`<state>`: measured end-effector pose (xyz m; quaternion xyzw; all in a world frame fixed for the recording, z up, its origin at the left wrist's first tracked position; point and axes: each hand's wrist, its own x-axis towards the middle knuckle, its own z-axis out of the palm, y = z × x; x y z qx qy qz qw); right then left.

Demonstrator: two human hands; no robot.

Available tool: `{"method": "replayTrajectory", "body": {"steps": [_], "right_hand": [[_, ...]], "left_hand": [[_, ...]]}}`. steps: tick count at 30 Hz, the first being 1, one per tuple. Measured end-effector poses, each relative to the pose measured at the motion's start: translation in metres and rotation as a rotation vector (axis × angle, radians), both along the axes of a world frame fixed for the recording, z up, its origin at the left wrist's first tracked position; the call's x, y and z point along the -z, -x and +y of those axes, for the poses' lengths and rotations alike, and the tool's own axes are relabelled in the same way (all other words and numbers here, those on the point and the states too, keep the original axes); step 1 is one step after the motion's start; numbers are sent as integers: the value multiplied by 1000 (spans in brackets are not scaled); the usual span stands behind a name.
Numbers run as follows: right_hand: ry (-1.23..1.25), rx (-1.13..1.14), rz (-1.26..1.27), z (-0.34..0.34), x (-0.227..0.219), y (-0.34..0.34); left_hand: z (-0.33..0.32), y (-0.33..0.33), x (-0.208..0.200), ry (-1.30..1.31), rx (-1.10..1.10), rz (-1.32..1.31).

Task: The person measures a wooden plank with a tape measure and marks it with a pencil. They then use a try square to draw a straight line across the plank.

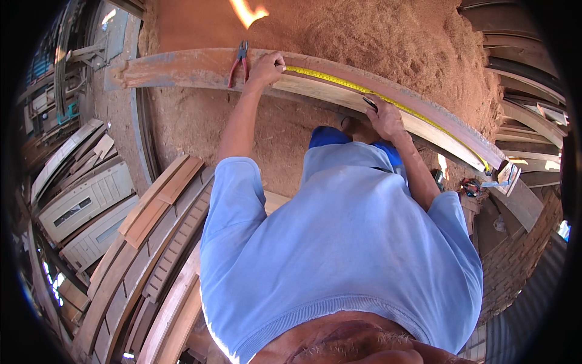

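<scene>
One long beam (pixel 176 68) stretches from left to right, and toward its left end the red-handled pliers (pixel 239 65) lie across it, handles toward the near edge. Just beside them the left hand (pixel 264 70) has its fingers curled together, clamped on the left end of the yellow tape (pixel 330 77) that shows. The tape runs along the beam, beside a pale board (pixel 315 88) at the near edge, to the right end. Partway along, the right hand (pixel 385 118) rests by the tape, fingers closed on a dark pen (pixel 370 104). To my eye this is measuring; the next move calls for a taut, flat tape and a steady pen tip.
</scene>
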<state>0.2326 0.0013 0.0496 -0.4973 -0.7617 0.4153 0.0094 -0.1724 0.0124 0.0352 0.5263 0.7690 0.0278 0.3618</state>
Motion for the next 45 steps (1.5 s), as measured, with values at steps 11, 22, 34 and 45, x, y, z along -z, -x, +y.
{"method": "replayTrajectory", "body": {"steps": [11,22,34,45], "right_hand": [[-38,70,18,4,3,-12],[-93,109,63,1,7,-12],[-146,120,81,-3,15,-12],[-151,126,83,-4,17,-12]], "left_hand": [[-17,1,19,-223,3,-19],[-25,-4,17,-364,-3,-24],[-22,0,20,-360,14,-49],[-19,1,18,-333,25,-54]]}}
